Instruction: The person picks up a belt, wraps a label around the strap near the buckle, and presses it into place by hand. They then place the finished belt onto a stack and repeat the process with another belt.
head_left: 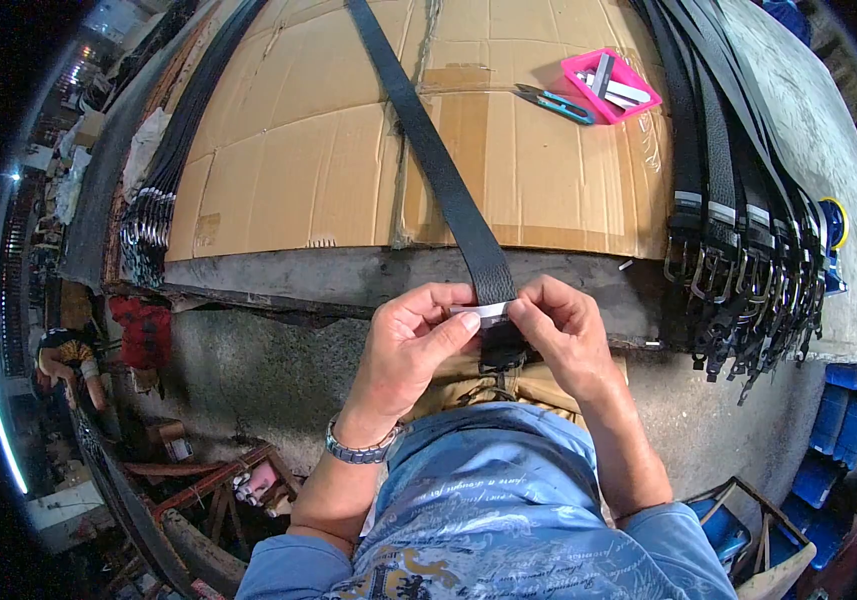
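Observation:
A long black leather belt point(426, 145) runs from the far edge of the cardboard towards me, its near end at my waist. Around this near end sits a white paper band point(480, 311) with a grey part. My left hand point(413, 345) pinches the left side of the band, thumb on top. At its right side, my right hand point(560, 335) grips the band between thumb and forefinger. The fingers partly hide the belt's end. Thread snips point(560, 104) with blue handles lie beside a pink tray point(632, 76) of white and grey bands point(628, 93).
Cardboard point(288, 150) covers the worktable point(348, 272). Banded black belts point(718, 150) hang over its right side, buckles point(713, 275) down. More belts point(193, 115) lie at left. Another person point(73, 365) is at far left. A wooden crate point(783, 555) stands low right.

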`<state>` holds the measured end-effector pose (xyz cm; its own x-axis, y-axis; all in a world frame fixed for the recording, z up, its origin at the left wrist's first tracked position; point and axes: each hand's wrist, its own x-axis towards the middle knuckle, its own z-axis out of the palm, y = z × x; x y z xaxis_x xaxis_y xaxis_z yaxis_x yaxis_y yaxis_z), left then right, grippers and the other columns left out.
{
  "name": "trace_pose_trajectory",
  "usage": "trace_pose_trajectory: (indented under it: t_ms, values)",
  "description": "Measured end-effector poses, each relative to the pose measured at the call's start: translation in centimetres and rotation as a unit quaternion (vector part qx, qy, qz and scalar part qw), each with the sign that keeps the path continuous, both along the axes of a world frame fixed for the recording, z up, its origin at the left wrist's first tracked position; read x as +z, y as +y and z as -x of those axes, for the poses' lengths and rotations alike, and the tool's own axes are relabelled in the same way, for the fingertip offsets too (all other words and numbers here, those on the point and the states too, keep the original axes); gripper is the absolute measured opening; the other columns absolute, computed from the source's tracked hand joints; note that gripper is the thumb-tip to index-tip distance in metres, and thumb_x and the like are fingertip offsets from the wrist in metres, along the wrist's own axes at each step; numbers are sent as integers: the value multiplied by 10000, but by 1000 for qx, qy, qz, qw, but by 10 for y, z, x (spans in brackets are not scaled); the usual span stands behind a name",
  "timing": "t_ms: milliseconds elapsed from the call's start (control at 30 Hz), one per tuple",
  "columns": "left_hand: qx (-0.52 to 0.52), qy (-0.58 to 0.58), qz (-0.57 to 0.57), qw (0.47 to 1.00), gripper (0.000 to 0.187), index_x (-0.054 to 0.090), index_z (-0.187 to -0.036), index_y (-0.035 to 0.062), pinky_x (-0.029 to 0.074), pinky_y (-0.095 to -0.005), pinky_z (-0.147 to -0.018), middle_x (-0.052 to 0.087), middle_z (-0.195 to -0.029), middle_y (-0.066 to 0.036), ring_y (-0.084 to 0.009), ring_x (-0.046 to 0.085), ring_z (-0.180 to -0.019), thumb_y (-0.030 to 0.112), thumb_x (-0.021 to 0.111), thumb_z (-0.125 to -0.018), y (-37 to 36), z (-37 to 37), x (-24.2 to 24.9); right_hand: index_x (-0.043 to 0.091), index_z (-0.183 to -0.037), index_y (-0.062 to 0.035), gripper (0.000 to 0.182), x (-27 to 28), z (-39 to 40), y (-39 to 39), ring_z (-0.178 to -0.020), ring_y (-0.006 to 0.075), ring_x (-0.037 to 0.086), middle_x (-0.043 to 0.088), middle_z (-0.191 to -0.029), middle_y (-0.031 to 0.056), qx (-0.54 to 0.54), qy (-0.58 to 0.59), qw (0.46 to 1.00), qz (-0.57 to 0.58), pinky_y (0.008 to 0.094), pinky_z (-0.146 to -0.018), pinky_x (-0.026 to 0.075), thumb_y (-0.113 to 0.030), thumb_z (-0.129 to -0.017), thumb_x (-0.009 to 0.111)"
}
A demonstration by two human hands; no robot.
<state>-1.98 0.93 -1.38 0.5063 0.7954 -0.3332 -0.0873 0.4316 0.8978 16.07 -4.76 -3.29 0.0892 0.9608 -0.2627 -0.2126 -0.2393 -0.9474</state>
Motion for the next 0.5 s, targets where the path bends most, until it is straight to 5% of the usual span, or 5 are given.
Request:
trace_pose_trajectory:
  t_ms: [500]
  values:
    - [-28,-145,135,980,218,590,-1125,25,556,-297,-841,651,-1057,-70,-132,640,-941,62,633,-914,4,5,-13,569,-823,-31,168,-1,0,-3,-708,25,438,524,-752,-64,10,59,998,-12,208,-613,374,-152,-934,604]
